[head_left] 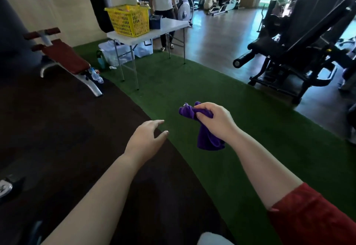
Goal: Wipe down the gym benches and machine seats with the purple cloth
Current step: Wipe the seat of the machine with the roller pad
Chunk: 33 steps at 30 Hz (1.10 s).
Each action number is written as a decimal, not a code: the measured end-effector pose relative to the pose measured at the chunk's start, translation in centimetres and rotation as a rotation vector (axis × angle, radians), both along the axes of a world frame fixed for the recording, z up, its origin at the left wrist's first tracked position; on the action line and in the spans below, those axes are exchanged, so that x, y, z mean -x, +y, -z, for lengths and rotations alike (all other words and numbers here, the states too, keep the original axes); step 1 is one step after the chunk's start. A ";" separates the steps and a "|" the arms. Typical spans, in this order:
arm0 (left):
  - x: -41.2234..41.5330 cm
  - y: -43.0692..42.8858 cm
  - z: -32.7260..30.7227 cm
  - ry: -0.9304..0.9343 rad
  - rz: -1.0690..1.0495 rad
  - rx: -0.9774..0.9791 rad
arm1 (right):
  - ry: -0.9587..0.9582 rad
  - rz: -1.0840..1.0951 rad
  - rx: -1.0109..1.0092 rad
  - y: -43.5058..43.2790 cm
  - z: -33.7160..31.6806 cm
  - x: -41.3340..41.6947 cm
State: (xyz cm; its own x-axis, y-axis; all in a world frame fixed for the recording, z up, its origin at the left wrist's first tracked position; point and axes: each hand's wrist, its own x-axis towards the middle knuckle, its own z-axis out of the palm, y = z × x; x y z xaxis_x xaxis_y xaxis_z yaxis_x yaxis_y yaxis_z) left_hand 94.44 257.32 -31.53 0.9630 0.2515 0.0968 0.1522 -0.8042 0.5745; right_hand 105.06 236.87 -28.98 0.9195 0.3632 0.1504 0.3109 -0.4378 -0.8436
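One green turf [192,82], dark mat [57,129], gym.

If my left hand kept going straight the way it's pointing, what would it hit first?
Likely the purple cloth gripped in your right hand; if the left hand misses it, only green turf lies ahead. Depth is unclear.

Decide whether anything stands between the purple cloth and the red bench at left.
Nothing visible does. The right hand holds the purple cloth; only green turf and dark mat lie before the red bench. Bottles sit at its near foot; the folding table stands aside.
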 end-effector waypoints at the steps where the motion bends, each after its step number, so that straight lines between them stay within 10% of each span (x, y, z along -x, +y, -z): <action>1: -1.9 1.8 0.1 -0.003 -0.021 0.001 | -0.005 -0.013 -0.002 1.8 0.0 -2.3; 17: -25.9 33.9 -0.8 -0.071 -0.534 0.026 | -0.060 -0.475 0.042 41.6 -0.4 -33.7; 33: -22.4 68.8 -1.5 -0.113 -1.164 -0.039 | -0.160 -1.061 0.037 88.0 -0.6 -34.4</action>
